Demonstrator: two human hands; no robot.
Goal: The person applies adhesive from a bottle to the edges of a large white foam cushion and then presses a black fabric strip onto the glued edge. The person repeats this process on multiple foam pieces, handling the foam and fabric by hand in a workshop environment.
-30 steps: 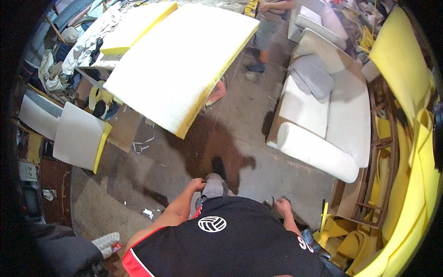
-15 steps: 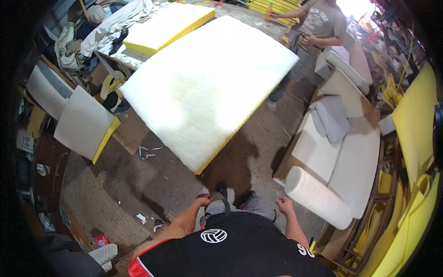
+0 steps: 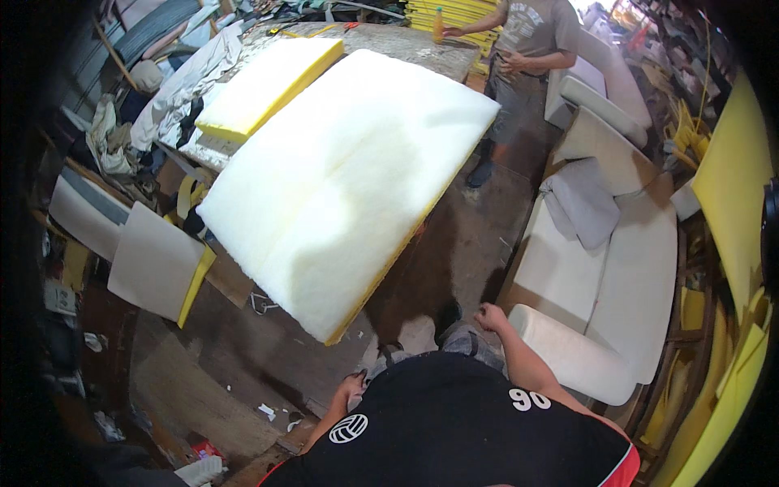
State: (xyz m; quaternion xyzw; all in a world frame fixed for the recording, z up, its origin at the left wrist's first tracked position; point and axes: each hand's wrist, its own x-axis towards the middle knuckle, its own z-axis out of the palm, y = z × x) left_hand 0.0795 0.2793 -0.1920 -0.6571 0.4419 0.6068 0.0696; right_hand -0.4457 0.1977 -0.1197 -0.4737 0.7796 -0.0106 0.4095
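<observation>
My left hand (image 3: 354,381) hangs low beside my left thigh, its fingers loosely curled and partly in shade. Nothing shows in it. My right hand (image 3: 489,316) is held out in front of my right hip, fingers curled in and nothing visible in them. It is close to the rounded arm of a cream sofa (image 3: 560,276), apart from it as far as I can see. Ahead lies a large foam slab (image 3: 349,187) with fluffy white wadding on top and yellow foam at its edge. Neither hand touches it.
Behind the slab, a smaller white-topped foam piece (image 3: 272,85) rests on a worktable (image 3: 389,45). A co-worker (image 3: 531,49) stands at its far right, one hand by a bottle (image 3: 438,26). Upholstered panels (image 3: 158,260) lean at left; yellow foam sheets (image 3: 734,187) stand at right. Scraps (image 3: 266,412) litter the floor.
My view and body have turned, and my right hand has swung forward and nearer the sofa arm. My left hand sits lower in view. The co-worker's arm stays near the bottle.
</observation>
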